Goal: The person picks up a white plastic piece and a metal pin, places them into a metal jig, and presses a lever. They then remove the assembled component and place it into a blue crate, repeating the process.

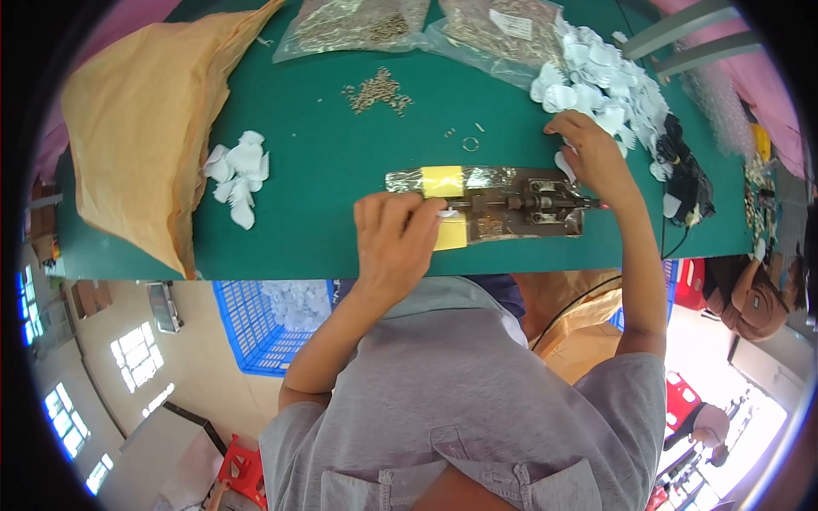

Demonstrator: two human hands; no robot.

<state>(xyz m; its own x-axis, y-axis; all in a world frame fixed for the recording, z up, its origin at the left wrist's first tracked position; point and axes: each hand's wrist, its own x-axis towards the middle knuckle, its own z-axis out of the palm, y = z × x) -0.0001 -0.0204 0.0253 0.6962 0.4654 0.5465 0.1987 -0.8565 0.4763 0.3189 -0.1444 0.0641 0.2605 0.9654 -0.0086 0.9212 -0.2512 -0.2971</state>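
Two bare hands work at a small metal press (pixel 520 204), brownish and blocky, fixed on a shiny foil-wrapped plate with yellow tape on the flat green desk (pixel 324 170). Left hand (pixel 396 243) has its fingers curled narrow, pinching a small white piece (pixel 446 213) at the press's near end. Right hand (pixel 592 157) rests its fingers bent on soft white petal-like pieces (pixel 605 81) heaped beside the press; whether it grips one I cannot tell.

On the green tabletop (pixel 324 162), the left hand (pixel 394 243) curls at the taped end of a small metal press tool (pixel 511 204), touching a white piece. The right hand (pixel 592 153) reaches into a heap of white fabric petals (pixel 605 81). Small metal findings (pixel 379 89) lie nearby.
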